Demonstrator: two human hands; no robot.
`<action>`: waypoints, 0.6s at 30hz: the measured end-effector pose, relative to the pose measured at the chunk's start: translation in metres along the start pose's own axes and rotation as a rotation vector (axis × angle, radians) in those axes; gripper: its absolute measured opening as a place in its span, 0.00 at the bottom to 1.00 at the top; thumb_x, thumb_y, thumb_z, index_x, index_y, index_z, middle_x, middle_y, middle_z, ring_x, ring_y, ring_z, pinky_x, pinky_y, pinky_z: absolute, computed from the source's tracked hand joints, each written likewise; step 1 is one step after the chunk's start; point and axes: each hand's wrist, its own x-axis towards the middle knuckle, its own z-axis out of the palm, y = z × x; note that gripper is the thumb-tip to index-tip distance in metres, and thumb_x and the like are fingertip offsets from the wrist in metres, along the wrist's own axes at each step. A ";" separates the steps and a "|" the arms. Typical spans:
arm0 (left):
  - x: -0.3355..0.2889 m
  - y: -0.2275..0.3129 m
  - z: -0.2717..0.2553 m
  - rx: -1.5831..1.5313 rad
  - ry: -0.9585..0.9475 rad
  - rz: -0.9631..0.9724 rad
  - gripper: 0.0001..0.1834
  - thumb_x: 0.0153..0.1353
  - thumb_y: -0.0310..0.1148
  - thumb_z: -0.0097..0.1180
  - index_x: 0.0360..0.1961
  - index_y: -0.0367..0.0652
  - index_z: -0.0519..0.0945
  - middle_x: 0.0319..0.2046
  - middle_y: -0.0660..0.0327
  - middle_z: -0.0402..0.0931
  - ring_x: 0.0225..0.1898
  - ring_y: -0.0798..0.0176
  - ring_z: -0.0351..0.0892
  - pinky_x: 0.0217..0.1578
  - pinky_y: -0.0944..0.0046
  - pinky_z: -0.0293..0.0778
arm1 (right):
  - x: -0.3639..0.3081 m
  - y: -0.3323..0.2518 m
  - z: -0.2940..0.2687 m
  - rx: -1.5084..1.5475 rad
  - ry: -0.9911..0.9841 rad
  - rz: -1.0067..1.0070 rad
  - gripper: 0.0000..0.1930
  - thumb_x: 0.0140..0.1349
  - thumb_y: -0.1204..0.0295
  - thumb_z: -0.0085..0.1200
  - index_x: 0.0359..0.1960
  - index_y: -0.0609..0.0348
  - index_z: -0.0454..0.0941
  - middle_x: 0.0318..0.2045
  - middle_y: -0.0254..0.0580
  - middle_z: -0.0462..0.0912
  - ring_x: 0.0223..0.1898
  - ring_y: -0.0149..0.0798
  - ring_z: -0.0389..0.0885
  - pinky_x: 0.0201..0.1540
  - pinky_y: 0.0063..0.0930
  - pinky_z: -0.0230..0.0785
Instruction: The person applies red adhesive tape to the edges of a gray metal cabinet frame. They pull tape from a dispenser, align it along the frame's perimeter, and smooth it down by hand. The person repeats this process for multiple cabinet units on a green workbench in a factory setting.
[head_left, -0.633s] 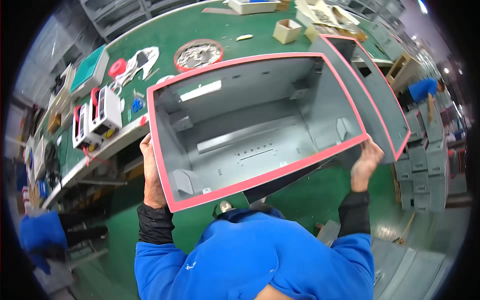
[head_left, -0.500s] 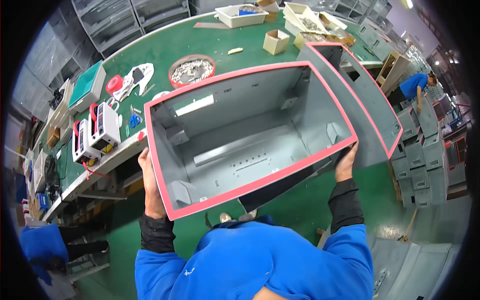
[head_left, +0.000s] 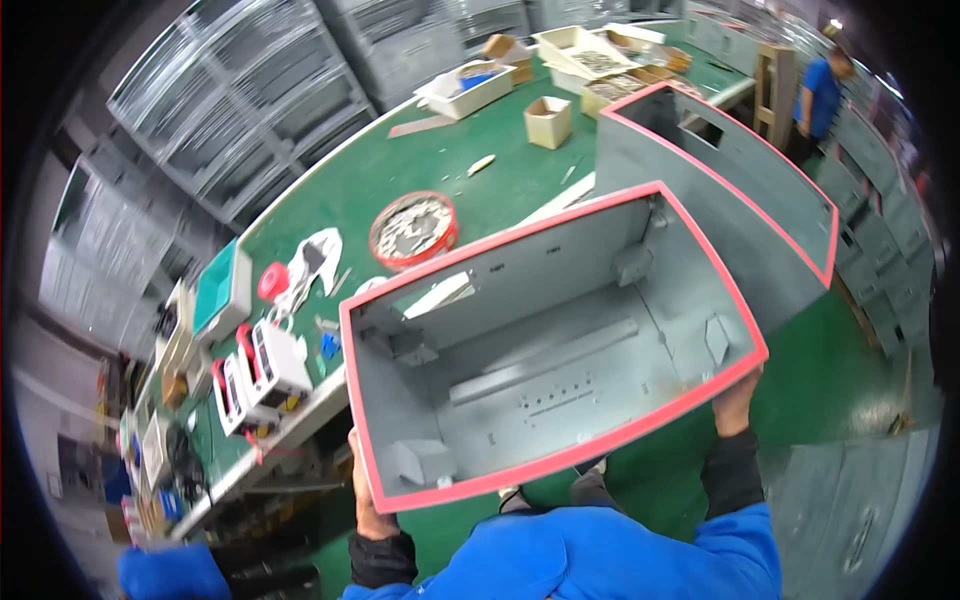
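A grey metal enclosure [head_left: 540,372], its open face up and edged with a pink-red rim strip, is held in front of my body between both hands. It has a rectangular cutout in its far wall, a row of small holes and several corner brackets inside. My left hand [head_left: 368,500] grips its left side near the front corner; the box hides most of the fingers. My right hand [head_left: 738,402] is closed under the right front corner, fingers partly hidden. Beyond its right side stands a second grey enclosure [head_left: 690,190] with the same pink-red rim.
The green worktable [head_left: 350,180] carries a red tub [head_left: 415,230] of small parts, white-and-red devices [head_left: 262,375], a teal-lined tray [head_left: 222,290] and parts boxes [head_left: 548,122]. Co-workers in blue [head_left: 820,95] [head_left: 172,572] are at far right and lower left. Grey cabinets [head_left: 870,230] are stacked right.
My view has turned and tilted. The held enclosure sits lower and further right in the picture, and a strip of table edge now shows beyond it. Both hands keep their hold.
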 end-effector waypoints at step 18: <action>0.279 -0.005 0.139 0.214 -0.790 -0.040 0.14 0.67 0.41 0.39 0.47 0.43 0.65 0.42 0.66 0.69 0.43 0.72 0.67 0.44 0.70 0.67 | -0.216 -0.062 -0.042 0.046 0.649 0.355 0.21 0.66 0.63 0.38 0.55 0.65 0.60 0.52 0.43 0.66 0.53 0.39 0.64 0.59 0.35 0.55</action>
